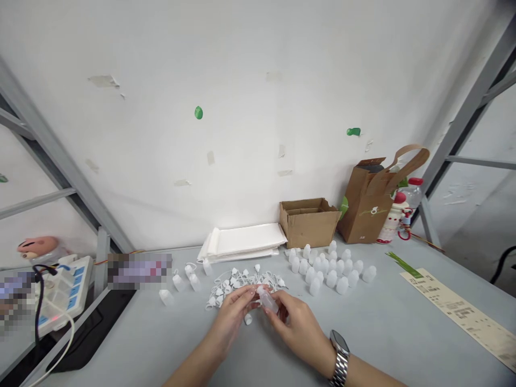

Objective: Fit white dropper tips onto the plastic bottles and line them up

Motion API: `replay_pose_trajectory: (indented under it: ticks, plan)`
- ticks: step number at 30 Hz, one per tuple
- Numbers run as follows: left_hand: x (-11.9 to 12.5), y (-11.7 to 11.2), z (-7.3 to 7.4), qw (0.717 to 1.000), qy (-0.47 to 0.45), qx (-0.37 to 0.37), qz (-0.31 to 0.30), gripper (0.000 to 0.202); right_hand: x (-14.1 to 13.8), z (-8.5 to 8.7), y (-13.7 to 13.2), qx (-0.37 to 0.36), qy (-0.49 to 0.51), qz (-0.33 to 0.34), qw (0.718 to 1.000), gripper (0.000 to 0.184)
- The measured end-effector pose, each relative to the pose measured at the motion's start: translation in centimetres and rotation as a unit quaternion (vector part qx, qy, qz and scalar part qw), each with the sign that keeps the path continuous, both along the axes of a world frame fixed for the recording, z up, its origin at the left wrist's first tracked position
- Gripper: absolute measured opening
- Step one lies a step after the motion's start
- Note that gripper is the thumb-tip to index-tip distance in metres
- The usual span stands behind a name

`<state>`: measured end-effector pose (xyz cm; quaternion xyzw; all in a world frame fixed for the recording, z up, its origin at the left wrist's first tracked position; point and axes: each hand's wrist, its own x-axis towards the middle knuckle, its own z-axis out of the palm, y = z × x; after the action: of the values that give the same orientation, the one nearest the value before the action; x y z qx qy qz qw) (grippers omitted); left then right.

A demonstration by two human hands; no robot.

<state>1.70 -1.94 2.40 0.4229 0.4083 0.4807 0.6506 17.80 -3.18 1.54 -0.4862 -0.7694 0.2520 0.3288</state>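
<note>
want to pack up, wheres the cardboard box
In the head view, the cardboard box sits against the wall, between the white paper stack and the paper bag.

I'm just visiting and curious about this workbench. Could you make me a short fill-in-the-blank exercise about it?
1. The left hand and right hand together hold a small plastic ____.
2. The watch is on the ____ wrist.
3. Behind the standing bottles sits an open cardboard ____.
4. The white caps lie to the ____ of those bottles in this view.

Answers: bottle; right; box; left
</note>
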Motion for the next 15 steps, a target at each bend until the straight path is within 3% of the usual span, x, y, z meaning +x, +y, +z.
replay_pose_trajectory:
  ticks: [15]
  plan:
    - [0.14, -0.51, 0.44, 0.999, -0.035, -0.015, -0.031, 0.028, -0.11, 0.02, -0.14, 0.041, -0.012, 0.017, 0.999, 0.01]
